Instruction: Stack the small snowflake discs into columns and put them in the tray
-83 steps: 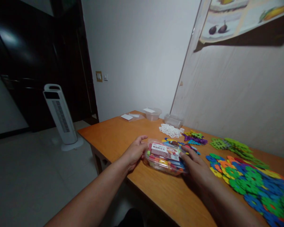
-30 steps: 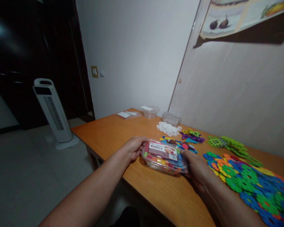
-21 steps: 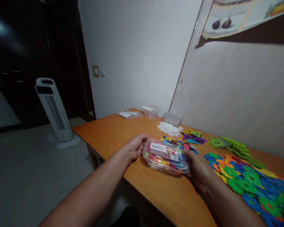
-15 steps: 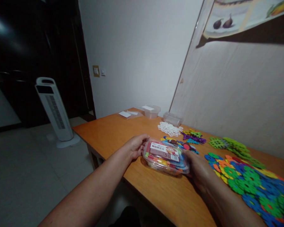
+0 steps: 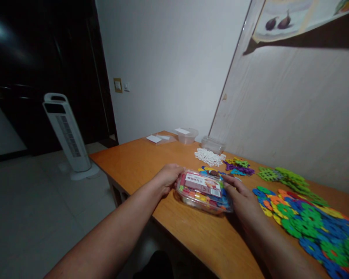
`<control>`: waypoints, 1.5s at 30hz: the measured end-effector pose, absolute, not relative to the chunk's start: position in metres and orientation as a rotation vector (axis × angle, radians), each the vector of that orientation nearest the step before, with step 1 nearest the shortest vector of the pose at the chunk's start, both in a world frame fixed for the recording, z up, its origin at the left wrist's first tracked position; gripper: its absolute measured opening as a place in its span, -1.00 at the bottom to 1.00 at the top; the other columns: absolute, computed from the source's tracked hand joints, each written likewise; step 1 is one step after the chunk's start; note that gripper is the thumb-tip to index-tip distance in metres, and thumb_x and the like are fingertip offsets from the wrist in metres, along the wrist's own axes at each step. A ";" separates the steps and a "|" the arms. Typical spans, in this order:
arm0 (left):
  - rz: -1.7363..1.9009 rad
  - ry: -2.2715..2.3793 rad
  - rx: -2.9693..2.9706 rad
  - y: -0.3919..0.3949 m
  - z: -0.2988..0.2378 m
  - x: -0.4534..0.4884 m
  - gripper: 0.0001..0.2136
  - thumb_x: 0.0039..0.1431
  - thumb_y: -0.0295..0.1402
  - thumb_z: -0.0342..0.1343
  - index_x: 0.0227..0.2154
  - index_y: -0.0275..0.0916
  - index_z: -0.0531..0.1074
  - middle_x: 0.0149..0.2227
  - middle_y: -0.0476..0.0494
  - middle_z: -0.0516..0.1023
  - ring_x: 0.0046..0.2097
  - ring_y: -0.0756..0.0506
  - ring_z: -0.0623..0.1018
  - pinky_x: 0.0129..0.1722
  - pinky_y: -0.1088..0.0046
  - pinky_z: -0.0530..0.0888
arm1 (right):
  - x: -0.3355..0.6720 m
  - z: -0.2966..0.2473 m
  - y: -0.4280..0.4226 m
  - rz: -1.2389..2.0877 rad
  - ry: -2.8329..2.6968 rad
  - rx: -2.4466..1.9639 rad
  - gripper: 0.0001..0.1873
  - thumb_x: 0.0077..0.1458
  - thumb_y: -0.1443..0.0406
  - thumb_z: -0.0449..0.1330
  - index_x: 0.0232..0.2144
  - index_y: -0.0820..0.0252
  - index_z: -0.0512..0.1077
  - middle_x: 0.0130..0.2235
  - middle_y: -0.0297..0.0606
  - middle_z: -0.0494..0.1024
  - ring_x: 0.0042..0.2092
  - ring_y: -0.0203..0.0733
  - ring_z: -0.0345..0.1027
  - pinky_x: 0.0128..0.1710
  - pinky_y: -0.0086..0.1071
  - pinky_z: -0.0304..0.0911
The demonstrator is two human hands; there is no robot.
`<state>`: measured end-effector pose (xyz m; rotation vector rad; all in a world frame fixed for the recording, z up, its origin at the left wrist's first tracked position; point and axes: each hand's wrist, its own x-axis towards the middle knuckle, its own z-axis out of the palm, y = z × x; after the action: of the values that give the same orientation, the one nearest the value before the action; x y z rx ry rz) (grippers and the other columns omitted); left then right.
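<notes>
A clear lidded plastic box [image 5: 202,193] with a red and white label lies near the front edge of the table, colourful pieces showing through its walls. My left hand [image 5: 171,179] grips its left end, the fingers partly hidden behind the box. At the other end is my right hand [image 5: 240,193], its thumb and fingers around the corner of the lid. Just behind the box lie small blue, yellow and brown pieces [image 5: 213,172], partly covered by it.
On the wooden table [image 5: 128,159] are white lattice pieces [image 5: 209,157], purple and yellow pieces [image 5: 238,166], green pieces [image 5: 291,179] and a big pile of coloured discs [image 5: 311,223]. A round tub [image 5: 187,136], a clear tray [image 5: 212,145] and flat bags [image 5: 159,138] stand farther back. A tower fan [image 5: 66,133] is on the floor.
My right hand has shifted up over the box's right corner, its fingers now showing on top of the lid. The box stays in nearly the same place.
</notes>
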<state>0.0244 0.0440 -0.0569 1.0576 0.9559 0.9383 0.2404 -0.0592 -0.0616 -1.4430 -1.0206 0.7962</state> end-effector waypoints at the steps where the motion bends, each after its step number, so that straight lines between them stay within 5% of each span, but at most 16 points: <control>1: 0.973 0.993 1.111 0.044 -0.056 0.025 -0.85 0.00 -0.35 0.23 -0.41 -0.28 0.39 -0.51 -0.05 0.46 -0.50 0.01 0.42 -0.50 0.54 0.32 | 0.242 -0.063 -0.058 0.801 -1.027 -1.446 -0.48 0.02 0.07 0.26 0.02 0.14 0.50 -0.14 -0.23 0.64 -0.29 -0.13 0.50 -0.34 -0.34 0.38; 7: 1.219 1.167 1.801 0.036 -0.035 0.023 -0.81 0.03 -0.38 0.23 -0.25 -0.21 0.50 -0.14 -0.22 0.50 -0.02 -0.19 0.45 -0.03 0.39 0.36 | 0.248 -0.070 -0.055 0.817 -1.056 -1.450 -0.49 0.05 0.06 0.25 0.02 0.15 0.51 -0.08 -0.20 0.63 -0.25 -0.13 0.51 -0.30 -0.34 0.38; 10: 1.192 0.996 2.119 0.020 -0.020 0.025 -0.83 0.16 -0.29 0.13 -0.22 -0.20 0.53 -0.11 -0.26 0.50 0.03 -0.25 0.42 0.12 0.27 0.26 | 0.251 -0.073 -0.053 0.828 -1.072 -1.429 -0.48 0.06 0.06 0.26 0.03 0.17 0.51 -0.07 -0.18 0.63 -0.21 -0.09 0.52 -0.24 -0.29 0.41; 22: 0.558 0.775 2.830 0.002 0.000 0.031 -0.48 0.33 0.05 -0.23 -0.12 -0.25 0.47 -0.10 -0.27 0.54 -0.06 -0.20 0.49 -0.03 0.25 0.37 | 0.254 -0.077 -0.050 0.696 -1.096 -1.443 -0.48 0.03 0.02 0.26 -0.01 0.14 0.55 -0.05 -0.17 0.62 -0.11 0.00 0.50 -0.16 -0.20 0.41; 38: 0.498 0.695 2.900 0.003 -0.001 0.031 -0.34 0.19 0.22 -0.18 0.02 -0.23 0.43 0.02 -0.31 0.48 0.03 -0.27 0.44 0.05 0.19 0.30 | 0.268 -0.078 -0.051 0.776 -1.070 -1.482 -0.44 -0.05 0.04 0.32 -0.04 0.21 0.56 -0.26 -0.17 0.67 -0.28 -0.02 0.54 -0.31 -0.26 0.43; 45: 0.444 0.654 2.861 0.002 0.002 0.029 -0.14 -0.11 0.39 -0.02 0.09 -0.18 0.40 0.08 -0.29 0.46 0.06 -0.32 0.42 0.08 0.16 0.28 | 0.269 -0.063 -0.060 0.913 -1.124 -1.466 -0.51 -0.07 0.01 0.35 -0.16 0.20 0.61 -0.27 -0.17 0.66 -0.26 -0.05 0.51 -0.27 -0.28 0.40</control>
<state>0.0291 0.0018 0.0021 2.8609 0.6545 0.4435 0.2692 -0.0598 -0.0630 -1.4657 -1.1244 0.9129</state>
